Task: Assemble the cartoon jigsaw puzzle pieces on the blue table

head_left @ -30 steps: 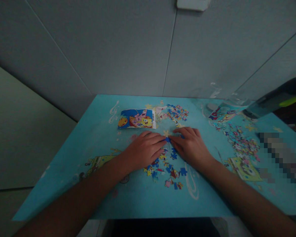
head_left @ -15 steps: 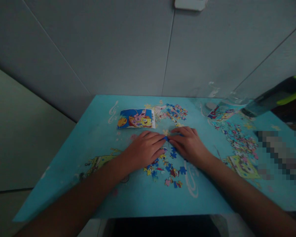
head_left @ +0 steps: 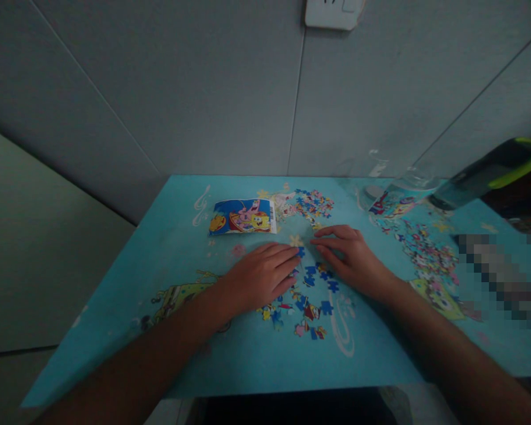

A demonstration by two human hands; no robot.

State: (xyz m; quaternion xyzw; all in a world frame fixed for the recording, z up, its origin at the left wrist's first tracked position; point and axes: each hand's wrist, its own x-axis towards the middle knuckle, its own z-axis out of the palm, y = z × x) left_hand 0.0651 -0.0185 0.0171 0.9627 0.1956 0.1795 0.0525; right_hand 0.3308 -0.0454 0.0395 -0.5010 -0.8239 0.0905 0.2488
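Note:
My left hand (head_left: 264,275) lies palm down over a cluster of small jigsaw pieces, fingers stretched out. Its fingertips touch a blue puzzle piece (head_left: 301,252), and the thumb is apart from it. My right hand (head_left: 350,258) is just to the right, fingers apart and nothing visible between them. Below the hands lie loose blue pieces (head_left: 310,275) and a group of coloured pieces (head_left: 312,311). Part of the cluster is hidden under my left hand.
A cartoon picture card (head_left: 242,216) lies behind my left hand. Puzzle piles sit at the back (head_left: 314,203) and at right (head_left: 431,251). A clear plastic container (head_left: 400,198) and a dark bottle (head_left: 478,177) stand back right. The table (head_left: 128,283) meets a grey wall.
My right hand has moved right, away from the blue piece and the left hand's fingertips. The left hand stays at the piece. The view has tilted up slightly.

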